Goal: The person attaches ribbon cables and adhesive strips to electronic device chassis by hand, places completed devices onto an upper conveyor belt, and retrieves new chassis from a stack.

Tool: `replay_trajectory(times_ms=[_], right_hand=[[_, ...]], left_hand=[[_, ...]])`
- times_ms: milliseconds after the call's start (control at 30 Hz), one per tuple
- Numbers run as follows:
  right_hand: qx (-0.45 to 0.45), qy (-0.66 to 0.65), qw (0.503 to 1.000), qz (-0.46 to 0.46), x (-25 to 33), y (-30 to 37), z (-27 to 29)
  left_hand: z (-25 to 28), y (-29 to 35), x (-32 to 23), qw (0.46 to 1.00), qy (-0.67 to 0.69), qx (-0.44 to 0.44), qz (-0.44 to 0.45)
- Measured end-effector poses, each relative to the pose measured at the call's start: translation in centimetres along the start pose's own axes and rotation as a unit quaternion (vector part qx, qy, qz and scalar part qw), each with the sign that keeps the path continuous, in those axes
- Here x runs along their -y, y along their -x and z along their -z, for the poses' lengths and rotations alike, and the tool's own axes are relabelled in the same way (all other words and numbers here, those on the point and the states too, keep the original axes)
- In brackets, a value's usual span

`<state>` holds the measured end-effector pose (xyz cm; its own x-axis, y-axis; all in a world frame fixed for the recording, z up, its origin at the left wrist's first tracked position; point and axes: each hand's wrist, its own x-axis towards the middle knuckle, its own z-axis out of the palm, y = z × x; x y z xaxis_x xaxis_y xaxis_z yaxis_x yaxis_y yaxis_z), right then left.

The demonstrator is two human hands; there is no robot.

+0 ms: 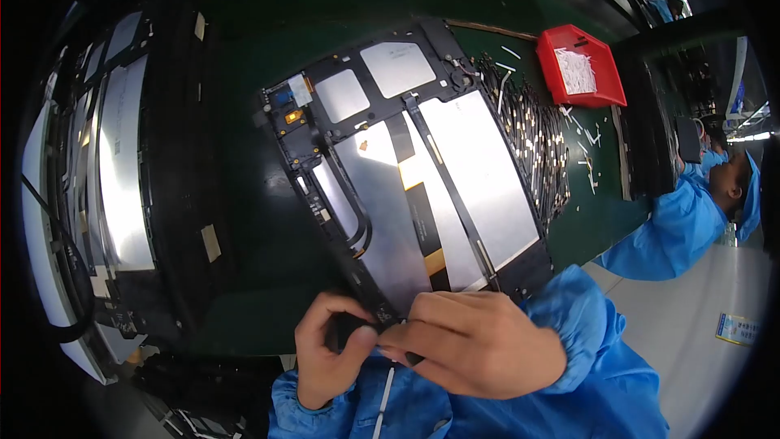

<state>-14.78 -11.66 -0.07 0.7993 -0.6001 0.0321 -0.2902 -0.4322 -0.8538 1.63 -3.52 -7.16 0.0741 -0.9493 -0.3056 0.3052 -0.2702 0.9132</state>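
A flat electronic device panel (pixel 382 219), with a black frame, silver plates and dark flex cables, lies tilted on the green table in front of me. At its near left corner, my left hand (pixel 329 349) is closed, thumb and fingers curled around the black edge. My right hand (pixel 475 345) meets it there, its fingers bent and pressed together over the near edge. Whatever small part those right fingertips pinch is hidden. Just below both hands, a thin white strip (pixel 385 402) shows against my blue clothing.
Right of the panel lies a bundle of dark thin strips (pixel 528 142). A red bin (pixel 605 73) holds white paper slips, with more scattered nearby. Similar panels (pixel 126 154) stand at the left. A co-worker in blue (pixel 666 228) sits at the right.
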Motion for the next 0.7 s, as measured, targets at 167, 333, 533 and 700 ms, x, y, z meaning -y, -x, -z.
replay_trajectory(times_ms=[167, 333, 533, 700], right_hand=[[-0.068, 0.165, 0.982, -0.067, 0.4, 0.4, -1.1], [-0.077, 0.051, 0.996, -0.018, -0.4, 0.6, -0.8], [-0.091, -0.125, 0.988, 0.007, -0.6, 2.4, -0.7], [-0.064, -0.124, 0.989, 0.055, -1.7, 2.3, 0.1]], left_hand=[[0.6, 3.3, 1.1, 0.999, -0.032, 0.01, -0.001], [0.4, 4.1, 0.6, 0.996, -0.09, 0.004, 0.007], [-1.7, 3.4, -1.0, 0.999, -0.015, -0.035, -0.022], [-2.1, 3.3, -1.2, 0.986, -0.113, -0.02, -0.123]])
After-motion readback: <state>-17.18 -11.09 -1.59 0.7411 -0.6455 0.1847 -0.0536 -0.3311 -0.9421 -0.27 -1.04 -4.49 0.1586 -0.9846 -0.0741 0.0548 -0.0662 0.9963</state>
